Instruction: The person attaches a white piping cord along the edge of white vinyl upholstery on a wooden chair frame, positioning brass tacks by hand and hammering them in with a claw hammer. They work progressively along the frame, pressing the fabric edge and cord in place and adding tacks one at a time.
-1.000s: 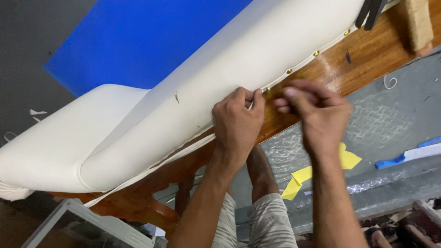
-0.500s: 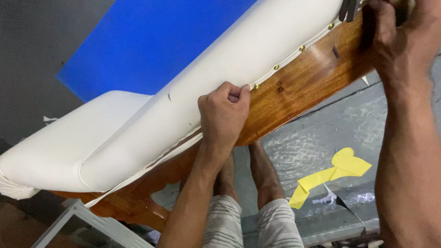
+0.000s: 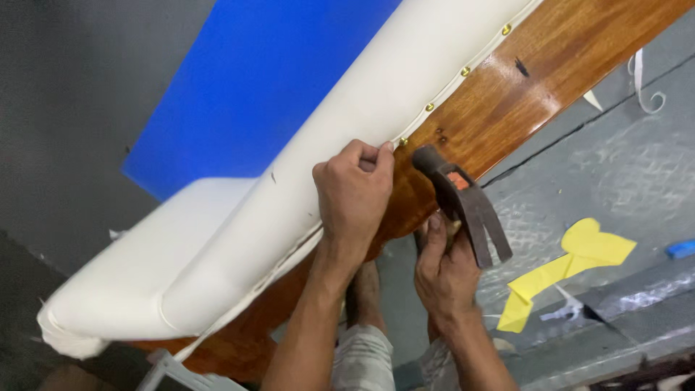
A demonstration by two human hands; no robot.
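A cream upholstered cushion (image 3: pixel 318 181) runs along a varnished wooden frame rail (image 3: pixel 507 94). A row of brass tacks (image 3: pixel 464 71) pins white edge trim where cushion meets wood. My left hand (image 3: pixel 355 192) pinches the trim against the rail at the lowest tack. My right hand (image 3: pixel 445 275) grips a rusty claw hammer (image 3: pixel 463 203) just below its head. The hammer's face sits close to the tack beside my left fingers, and the claw points down to the right.
A blue panel (image 3: pixel 253 80) lies behind the cushion. On the grey floor are a yellow paper scrap (image 3: pixel 572 268), a small blue object (image 3: pixel 680 248) at the right edge and a curl of white trim (image 3: pixel 644 80). My legs and a foot show below the rail.
My right hand reached away to the upper right and has come back holding the hammer beside the tack. My left hand stayed pinching the trim in place.
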